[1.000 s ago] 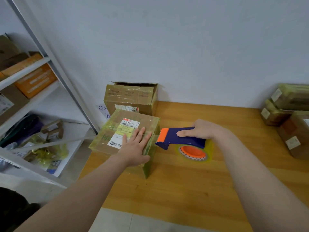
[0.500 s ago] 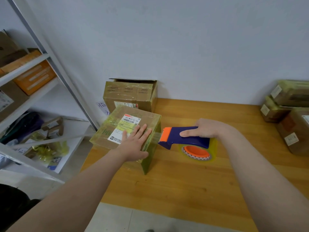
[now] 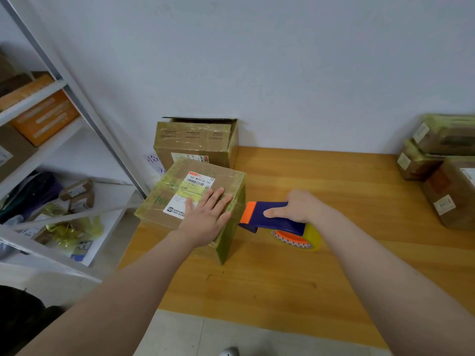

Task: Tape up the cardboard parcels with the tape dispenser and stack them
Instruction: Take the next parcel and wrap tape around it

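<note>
The left hand (image 3: 205, 219) lay flat on the parcel (image 3: 195, 201) at the table's (image 3: 334, 253) left edge, fingers straight and slightly apart. The right hand (image 3: 298, 206) gripped the dispenser (image 3: 272, 219) just beside the parcel's right side, fingers curled around its handle.

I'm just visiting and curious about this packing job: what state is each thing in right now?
Parcel: closed, wrapped in yellowish tape, label up, on the table.
Left hand: flat, pressing on the parcel's top.
Tape dispenser: nose at the parcel's right side, roll loaded.
Right hand: grips the dispenser's handle.
Box behind: top flap looks open.
Parcels at right: taped, stacked.
</note>
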